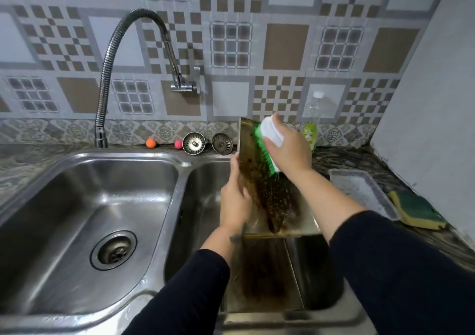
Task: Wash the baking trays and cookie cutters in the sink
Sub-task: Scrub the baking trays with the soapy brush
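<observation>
1. Presently, a stained baking tray point(259, 180) is held tilted over the right sink basin point(203, 193), its left edge clasped by the left hand point(235, 201).
2. A green-bristled brush point(268, 141) is grasped by the right hand point(288, 149) and pressed against the tray.

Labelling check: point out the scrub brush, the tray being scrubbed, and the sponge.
scrub brush point(270, 133): head view, on its white handle body above the green bristles.
tray being scrubbed point(276, 193): head view, on its stained inner face below the brush.
sponge point(417, 210): head view, on its green top side.
</observation>
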`<state>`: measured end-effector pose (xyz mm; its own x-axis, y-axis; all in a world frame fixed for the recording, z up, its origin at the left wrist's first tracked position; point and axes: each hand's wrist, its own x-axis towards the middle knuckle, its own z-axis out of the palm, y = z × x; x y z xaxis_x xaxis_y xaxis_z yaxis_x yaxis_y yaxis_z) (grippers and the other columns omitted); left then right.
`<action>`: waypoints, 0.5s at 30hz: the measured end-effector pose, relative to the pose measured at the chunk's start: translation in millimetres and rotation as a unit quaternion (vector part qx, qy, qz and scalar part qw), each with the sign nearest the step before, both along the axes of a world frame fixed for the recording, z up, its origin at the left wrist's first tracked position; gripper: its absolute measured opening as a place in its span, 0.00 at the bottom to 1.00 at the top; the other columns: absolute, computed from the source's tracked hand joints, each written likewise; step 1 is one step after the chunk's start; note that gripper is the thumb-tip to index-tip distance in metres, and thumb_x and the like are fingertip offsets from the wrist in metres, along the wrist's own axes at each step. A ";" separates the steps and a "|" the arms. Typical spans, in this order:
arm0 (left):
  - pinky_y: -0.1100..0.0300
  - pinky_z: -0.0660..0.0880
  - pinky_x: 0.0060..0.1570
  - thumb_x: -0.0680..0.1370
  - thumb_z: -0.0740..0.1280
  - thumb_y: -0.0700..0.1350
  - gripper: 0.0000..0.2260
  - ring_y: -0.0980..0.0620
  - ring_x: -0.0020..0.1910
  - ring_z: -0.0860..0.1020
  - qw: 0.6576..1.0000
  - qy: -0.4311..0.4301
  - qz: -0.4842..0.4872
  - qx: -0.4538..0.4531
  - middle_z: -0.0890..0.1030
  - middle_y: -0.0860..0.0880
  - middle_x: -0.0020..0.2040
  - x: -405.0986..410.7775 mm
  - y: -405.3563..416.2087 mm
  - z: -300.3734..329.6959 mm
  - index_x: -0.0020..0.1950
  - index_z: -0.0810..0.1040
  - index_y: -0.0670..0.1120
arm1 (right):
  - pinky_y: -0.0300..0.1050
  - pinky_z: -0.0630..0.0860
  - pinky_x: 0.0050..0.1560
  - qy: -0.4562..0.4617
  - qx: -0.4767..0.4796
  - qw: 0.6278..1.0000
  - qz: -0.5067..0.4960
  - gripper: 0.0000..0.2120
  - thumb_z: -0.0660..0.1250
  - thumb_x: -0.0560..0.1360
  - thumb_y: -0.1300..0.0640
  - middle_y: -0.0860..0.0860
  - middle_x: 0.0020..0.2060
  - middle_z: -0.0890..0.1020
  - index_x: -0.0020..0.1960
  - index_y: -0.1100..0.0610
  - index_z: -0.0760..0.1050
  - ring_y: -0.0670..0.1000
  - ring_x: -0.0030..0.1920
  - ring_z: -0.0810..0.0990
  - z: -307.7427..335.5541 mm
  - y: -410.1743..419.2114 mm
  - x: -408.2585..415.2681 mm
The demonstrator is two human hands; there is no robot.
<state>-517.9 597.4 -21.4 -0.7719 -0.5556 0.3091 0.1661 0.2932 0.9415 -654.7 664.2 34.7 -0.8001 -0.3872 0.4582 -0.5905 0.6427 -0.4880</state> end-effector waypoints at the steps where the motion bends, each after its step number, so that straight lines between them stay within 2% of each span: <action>1: 0.74 0.69 0.56 0.81 0.55 0.36 0.29 0.74 0.53 0.75 1.000 0.003 0.006 0.001 0.78 0.71 0.50 -2.1 0.9 0.2 0.72 0.59 0.68 | 0.43 0.70 0.44 0.005 0.002 1.000 0.007 0.30 0.62 0.77 0.45 0.54 0.54 0.80 0.76 0.45 0.58 0.56 0.54 0.78 5.3 -7.6 -0.9; 4: 0.80 0.68 0.47 0.80 0.55 0.35 0.29 0.77 0.47 0.75 0.999 0.011 0.044 0.000 0.78 0.69 0.47 -4.0 -10.5 1.0 0.74 0.60 0.63 | 0.40 0.67 0.45 0.022 0.043 0.997 0.064 0.30 0.62 0.77 0.44 0.51 0.56 0.80 0.76 0.42 0.56 0.52 0.55 0.77 2.1 -17.2 26.4; 6: 0.79 0.68 0.44 0.79 0.55 0.32 0.30 0.78 0.43 0.74 0.995 0.014 0.097 0.012 0.75 0.68 0.45 -2.5 -30.3 -1.7 0.76 0.60 0.58 | 0.38 0.65 0.45 -0.009 0.059 0.990 0.125 0.30 0.63 0.77 0.45 0.50 0.57 0.78 0.75 0.40 0.54 0.51 0.56 0.76 -16.9 -6.0 58.2; 7: 0.76 0.69 0.44 0.79 0.54 0.31 0.31 0.77 0.42 0.74 0.993 0.015 0.119 0.015 0.76 0.69 0.45 -0.9 -40.8 -3.9 0.76 0.60 0.57 | 0.38 0.64 0.44 -0.021 0.063 0.986 0.152 0.30 0.63 0.77 0.45 0.49 0.56 0.77 0.75 0.38 0.54 0.50 0.56 0.76 -30.2 4.2 74.9; 9: 0.74 0.70 0.49 0.80 0.54 0.32 0.30 0.75 0.46 0.75 0.992 0.018 0.129 0.007 0.76 0.68 0.50 2.1 -53.5 -8.0 0.77 0.59 0.56 | 0.38 0.66 0.44 0.001 0.046 0.982 0.184 0.31 0.64 0.76 0.45 0.46 0.55 0.77 0.74 0.35 0.54 0.50 0.54 0.77 -56.1 22.6 98.3; 11: 0.78 0.68 0.51 0.80 0.53 0.32 0.28 0.77 0.49 0.73 0.992 0.021 0.126 -0.006 0.76 0.72 0.52 6.0 -52.3 -7.4 0.76 0.59 0.55 | 0.39 0.66 0.41 0.032 0.038 0.983 0.176 0.30 0.65 0.75 0.44 0.46 0.54 0.78 0.73 0.36 0.57 0.52 0.51 0.78 -61.5 26.6 92.1; 13: 0.80 0.68 0.47 0.81 0.54 0.33 0.26 0.77 0.46 0.75 0.994 0.027 0.103 -0.006 0.77 0.75 0.44 9.6 -42.0 -2.8 0.72 0.61 0.58 | 0.40 0.66 0.42 0.012 0.035 0.991 0.125 0.29 0.64 0.76 0.45 0.49 0.58 0.78 0.74 0.39 0.57 0.53 0.54 0.78 -47.9 12.6 63.4; 15: 0.76 0.71 0.45 0.80 0.56 0.35 0.26 0.70 0.45 0.79 0.997 0.023 0.069 -0.017 0.81 0.68 0.43 8.8 -28.4 0.7 0.71 0.62 0.61 | 0.42 0.69 0.45 -0.005 0.025 0.997 0.078 0.29 0.63 0.77 0.45 0.52 0.60 0.77 0.76 0.42 0.56 0.54 0.57 0.77 -26.7 -5.2 33.1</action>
